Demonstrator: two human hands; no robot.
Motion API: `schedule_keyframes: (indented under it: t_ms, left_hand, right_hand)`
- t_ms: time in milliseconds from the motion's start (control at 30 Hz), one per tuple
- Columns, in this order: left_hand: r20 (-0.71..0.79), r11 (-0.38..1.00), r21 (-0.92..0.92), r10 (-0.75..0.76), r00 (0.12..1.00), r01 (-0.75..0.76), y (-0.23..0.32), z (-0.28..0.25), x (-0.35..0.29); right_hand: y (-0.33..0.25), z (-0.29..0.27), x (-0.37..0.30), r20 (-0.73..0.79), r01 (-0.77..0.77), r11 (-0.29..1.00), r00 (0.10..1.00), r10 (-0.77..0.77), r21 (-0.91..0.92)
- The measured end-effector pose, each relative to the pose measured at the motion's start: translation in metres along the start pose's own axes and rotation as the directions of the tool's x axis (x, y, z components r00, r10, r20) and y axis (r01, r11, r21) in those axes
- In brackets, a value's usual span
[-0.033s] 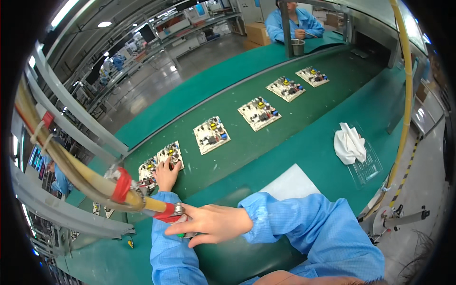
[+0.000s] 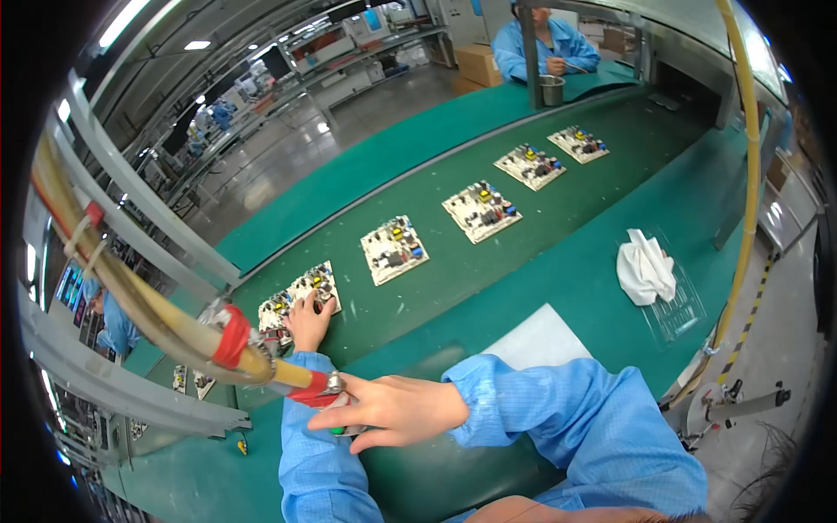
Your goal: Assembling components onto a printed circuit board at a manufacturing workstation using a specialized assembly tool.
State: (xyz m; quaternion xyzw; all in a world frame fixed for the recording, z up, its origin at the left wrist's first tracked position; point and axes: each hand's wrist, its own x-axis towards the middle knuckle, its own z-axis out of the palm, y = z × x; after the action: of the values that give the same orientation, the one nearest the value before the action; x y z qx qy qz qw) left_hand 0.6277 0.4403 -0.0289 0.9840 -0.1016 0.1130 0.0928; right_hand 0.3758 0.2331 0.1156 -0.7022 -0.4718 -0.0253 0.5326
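My left hand (image 2: 309,326) reaches over the green belt, its bent fingers and thumb gripping the lower part of a cream circuit board (image 2: 326,277) packed with components. Against that board's left side lies a second circuit board (image 2: 273,309), partly behind the hose. Across my left forearm, my right hand (image 2: 397,411) closes over the fitting at the end of a thick yellowish hose (image 2: 283,373) wrapped in red tape. A small green part (image 2: 338,430) shows beneath these fingers; most of the fitting is hidden under the palm.
More circuit boards (image 2: 394,250) lie spaced along the belt (image 2: 418,305) toward the far right. White paper (image 2: 542,338), a crumpled white cloth (image 2: 645,268) and a clear plastic tray (image 2: 680,318) are on the near worktop. A co-worker (image 2: 549,52) sits across, beside a metal cup (image 2: 551,91).
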Motion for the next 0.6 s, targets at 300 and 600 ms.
schedule_keyframes:
  t_ms: [300,600]
  left_hand:
    - [0.095,0.877,-0.197,-0.428,0.899,0.439,-0.107,-0.043,-0.029]
    - [-0.403,0.886,-0.303,0.214,0.89,-0.351,-0.073,-0.086,-0.062]
  right_hand:
    - [0.002,0.006,0.01,-0.038,0.004,0.989,0.999,-0.01,-0.15]
    - [0.006,0.009,0.01,-0.051,0.032,0.98,0.998,-0.042,-0.196]
